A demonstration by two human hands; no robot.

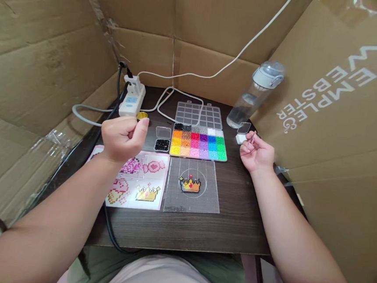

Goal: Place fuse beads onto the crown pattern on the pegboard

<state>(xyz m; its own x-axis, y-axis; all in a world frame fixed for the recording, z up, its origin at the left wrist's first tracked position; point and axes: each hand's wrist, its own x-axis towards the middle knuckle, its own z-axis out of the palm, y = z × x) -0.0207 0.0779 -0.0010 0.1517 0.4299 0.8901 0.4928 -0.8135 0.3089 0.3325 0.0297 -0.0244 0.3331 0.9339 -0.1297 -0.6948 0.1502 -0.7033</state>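
Observation:
My left hand point(123, 138) is closed in a fist, raised above the printed pattern sheet point(153, 181), with nothing showing in it. In my right hand point(258, 154), at the right of the table, thin tweezers point(251, 138) are pinched between the fingers; their tips are hard to make out. Just beside these fingers stands a small white box point(240, 139) with its clear lid up. A crown of fuse beads point(190, 184), yellow, orange and black with red spots, lies on the clear pegboard point(209, 200). Behind it is the bead tray point(199, 143), sorted by colour.
A small case of black beads point(162, 145) sits left of the tray. Farther back are a water bottle point(253, 96), a white power strip point(132, 99) and looped white cable point(166, 97). Cardboard walls point(330, 105) enclose the dark table point(180, 233). A black cable point(110, 227) hangs over its front edge.

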